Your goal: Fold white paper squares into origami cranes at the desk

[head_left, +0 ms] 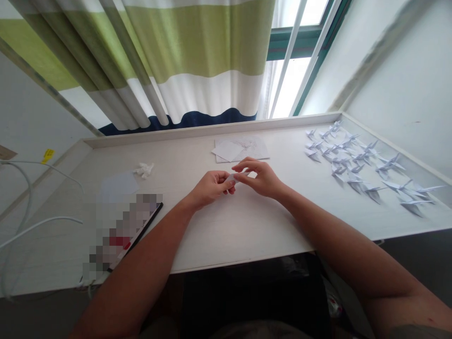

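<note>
The folded paper [230, 178] looks matt, the tabletop [229, 230] smooth.

Fingers [247, 164] and forearms [332, 229] are bare; one sleeve [409, 331], perhaps greyish, shows.

Head-worn view, close above a white desk [240, 235], facing forward and down, curtain [212, 42] beyond

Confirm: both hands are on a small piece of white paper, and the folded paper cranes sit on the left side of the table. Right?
Not quite: the folded paper cranes sit on the right side of the table, as the head view shows. The left hand and right hand are on a small piece of white paper.
</note>
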